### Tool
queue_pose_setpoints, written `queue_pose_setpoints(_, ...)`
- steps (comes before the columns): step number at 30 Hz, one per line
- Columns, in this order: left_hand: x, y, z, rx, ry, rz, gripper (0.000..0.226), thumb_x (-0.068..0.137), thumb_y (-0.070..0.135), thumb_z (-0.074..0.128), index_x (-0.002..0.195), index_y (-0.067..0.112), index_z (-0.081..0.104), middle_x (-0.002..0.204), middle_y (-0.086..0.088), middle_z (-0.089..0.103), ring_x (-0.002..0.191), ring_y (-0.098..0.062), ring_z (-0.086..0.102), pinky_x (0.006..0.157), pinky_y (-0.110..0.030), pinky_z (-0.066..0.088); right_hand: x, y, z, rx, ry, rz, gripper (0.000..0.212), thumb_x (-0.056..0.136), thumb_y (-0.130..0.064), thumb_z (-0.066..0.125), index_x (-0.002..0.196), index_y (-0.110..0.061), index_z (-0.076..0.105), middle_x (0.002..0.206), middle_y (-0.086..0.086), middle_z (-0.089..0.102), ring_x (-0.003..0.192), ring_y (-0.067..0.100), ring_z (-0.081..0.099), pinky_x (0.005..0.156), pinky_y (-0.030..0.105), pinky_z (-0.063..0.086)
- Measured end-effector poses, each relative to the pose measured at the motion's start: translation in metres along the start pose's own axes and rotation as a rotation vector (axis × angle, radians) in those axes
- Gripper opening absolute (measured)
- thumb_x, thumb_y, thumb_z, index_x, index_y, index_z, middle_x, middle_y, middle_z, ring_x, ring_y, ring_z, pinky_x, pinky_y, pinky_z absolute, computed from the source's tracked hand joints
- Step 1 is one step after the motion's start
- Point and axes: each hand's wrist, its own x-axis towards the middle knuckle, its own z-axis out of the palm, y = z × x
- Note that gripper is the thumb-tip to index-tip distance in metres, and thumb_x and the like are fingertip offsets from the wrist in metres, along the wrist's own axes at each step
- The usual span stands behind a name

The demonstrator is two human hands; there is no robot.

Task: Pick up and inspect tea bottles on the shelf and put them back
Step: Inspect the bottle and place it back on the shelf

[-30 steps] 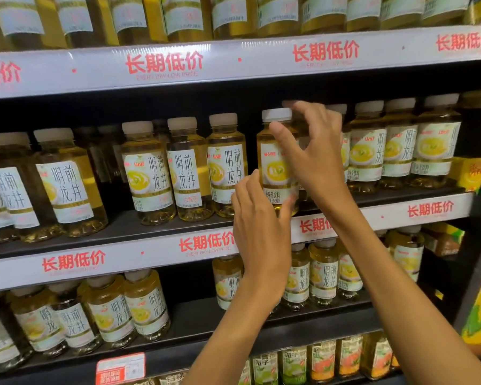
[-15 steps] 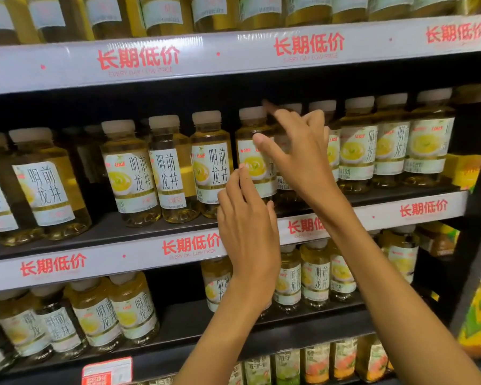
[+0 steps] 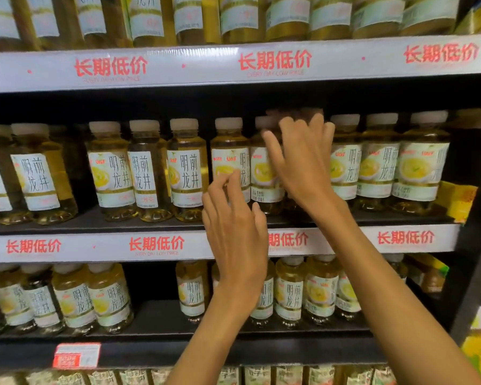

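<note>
Tea bottles with pale caps, golden liquid and white labels stand in a row on the middle shelf (image 3: pixel 156 243). My left hand (image 3: pixel 233 226) is raised in front of one bottle (image 3: pixel 228 140), its loosely bent fingertips touching the label. My right hand (image 3: pixel 303 162) reaches over the neighbouring bottle (image 3: pixel 263 176) with fingers spread upward near the cap line. The fingertips are blurred. The thumb lies across that bottle's shoulder. Whatever stands directly behind the right palm is hidden. Neither hand lifts a bottle.
More of the same bottles fill the top shelf (image 3: pixel 275 62) and the lower shelf (image 3: pixel 109 298). A yellow box (image 3: pixel 456 198) sits at the right end of the middle shelf. A red and white price tag (image 3: pixel 77 355) hangs on the bottom rail.
My right hand let go of the bottle it held by the top and moved right along the row. My left hand rose from under that bottle to its label.
</note>
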Motion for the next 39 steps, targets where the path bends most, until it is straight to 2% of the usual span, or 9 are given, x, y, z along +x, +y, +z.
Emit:
queue_pose_setpoints(6,-0.008,0.004,0.006,0.003,-0.059,0.01,0.065,0.082,0.025,0.072,0.138,0.008,0.044,0.134,-0.011,0.049,0.124,-0.025,0.042,0.1,-0.023,0.025,-0.013,0.01,-0.005,0.634,0.079,-0.015,0.036,0.092,-0.026,0.062,0.12,-0.006,0.052,0.117,0.011,0.048,0.108,0.021,0.048,0.09,0.035,0.045)
queue_pose_setpoints(11,-0.014,0.009,0.006,-0.066,-0.118,0.036,0.066,0.082,0.027,0.073,0.138,0.009,0.043,0.136,-0.008,0.049,0.128,-0.021,0.042,0.102,-0.024,0.024,-0.026,0.009,-0.014,1.029,-0.049,0.105,0.039,0.095,-0.019,0.058,0.126,-0.022,0.034,0.117,-0.012,0.044,0.108,-0.001,0.051,0.089,0.021,0.049)
queue_pose_setpoints(14,-0.015,0.01,0.003,-0.148,-0.165,0.039,0.068,0.083,0.027,0.072,0.14,0.009,0.04,0.14,-0.008,0.045,0.132,-0.019,0.039,0.111,-0.031,0.031,-0.03,0.008,-0.022,1.122,-0.052,0.106,0.034,0.097,-0.013,0.054,0.127,-0.019,0.039,0.121,-0.007,0.048,0.11,0.001,0.053,0.088,0.017,0.047)
queue_pose_setpoints(17,-0.012,0.008,-0.001,-0.256,-0.238,0.036,0.074,0.083,0.031,0.072,0.143,0.009,0.035,0.142,-0.007,0.042,0.134,-0.017,0.038,0.11,-0.04,0.037,-0.03,0.006,-0.037,1.264,-0.013,0.167,0.027,0.097,-0.011,0.052,0.122,-0.017,0.044,0.12,0.008,0.055,0.109,0.015,0.059,0.089,0.026,0.052)
queue_pose_setpoints(20,-0.01,0.005,-0.012,-0.449,-0.424,-0.038,0.079,0.079,0.037,0.073,0.144,0.02,0.032,0.137,0.005,0.049,0.126,-0.005,0.047,0.102,-0.028,0.045,-0.03,0.005,-0.054,1.379,-0.042,0.229,0.023,0.095,-0.017,0.055,0.117,-0.02,0.05,0.116,0.012,0.063,0.105,0.02,0.064,0.087,0.033,0.055)
queue_pose_setpoints(24,-0.017,-0.001,-0.029,-0.75,-0.639,-0.191,0.055,0.076,0.024,0.079,0.121,0.036,0.049,0.108,0.019,0.067,0.101,0.007,0.062,0.077,-0.011,0.051,-0.036,0.003,-0.068,1.436,-0.209,0.252,0.026,0.09,-0.024,0.06,0.116,-0.021,0.056,0.113,0.009,0.067,0.105,0.019,0.065,0.083,0.031,0.055)
queue_pose_setpoints(28,-0.031,-0.007,-0.048,-0.876,-0.717,-0.228,0.047,0.077,0.018,0.079,0.115,0.032,0.055,0.103,0.019,0.071,0.095,0.003,0.066,0.072,-0.009,0.051,-0.04,0.003,-0.073,1.555,-0.4,0.259,0.028,0.091,-0.025,0.056,0.118,-0.017,0.056,0.103,0.004,0.07,0.103,0.022,0.067,0.085,0.032,0.055)
queue_pose_setpoints(33,-0.044,-0.011,-0.066,-1.05,-0.917,-0.258,0.045,0.071,0.032,0.075,0.114,0.034,0.059,0.107,0.014,0.072,0.1,-0.004,0.067,0.073,-0.015,0.053,-0.05,-0.008,-0.075,1.767,-0.573,0.327,0.03,0.091,-0.025,0.042,0.113,-0.014,0.058,0.092,0.002,0.071,0.093,0.022,0.069,0.086,0.036,0.055)
queue_pose_setpoints(39,-0.054,-0.011,-0.069,-1.094,-0.768,-0.389,0.056,0.074,0.058,0.058,0.125,0.037,0.051,0.123,0.013,0.065,0.115,-0.004,0.06,0.093,-0.028,0.051,-0.064,-0.016,-0.074,1.575,-0.374,0.391,0.019,0.094,-0.023,0.054,0.109,-0.015,0.061,0.091,0.002,0.071,0.093,0.021,0.069,0.081,0.028,0.055)
